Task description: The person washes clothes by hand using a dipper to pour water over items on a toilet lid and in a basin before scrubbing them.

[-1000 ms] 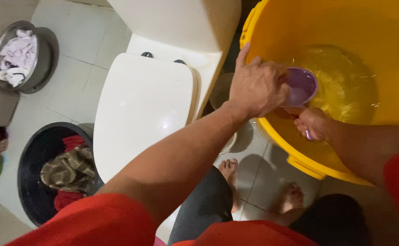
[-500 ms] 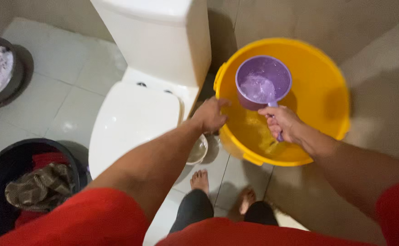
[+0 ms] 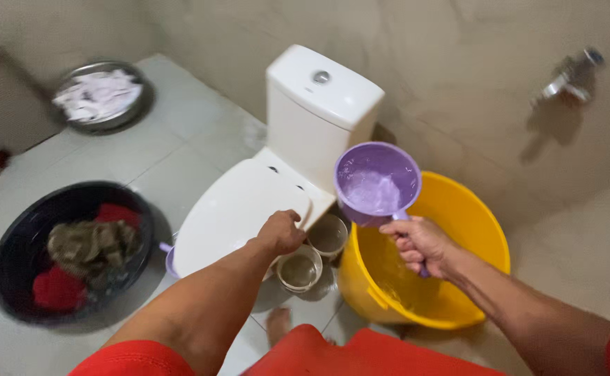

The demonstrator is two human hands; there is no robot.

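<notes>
My right hand point(image 3: 422, 245) grips the handle of a purple dipper point(image 3: 378, 182) that holds water, raised above the left rim of a yellow bucket point(image 3: 466, 216). My left hand point(image 3: 281, 232) rests with curled fingers on the right edge of the closed white toilet lid point(image 3: 235, 209). The white cistern point(image 3: 319, 104) stands behind the lid. Two small round containers point(image 3: 300, 268) sit on the floor between the toilet and the bucket, just under my left hand.
A black basin point(image 3: 12, 244) of red and brown clothes sits on the tiled floor at left. A metal basin point(image 3: 103, 94) of white cloth is at the far back left. A wall tap point(image 3: 562, 80) juts out at upper right. My foot point(image 3: 277, 324) shows below.
The dipper rose out of the bucket's water and now hangs above its rim. My left hand left the dipper and went to the toilet lid. The view pulled back and up.
</notes>
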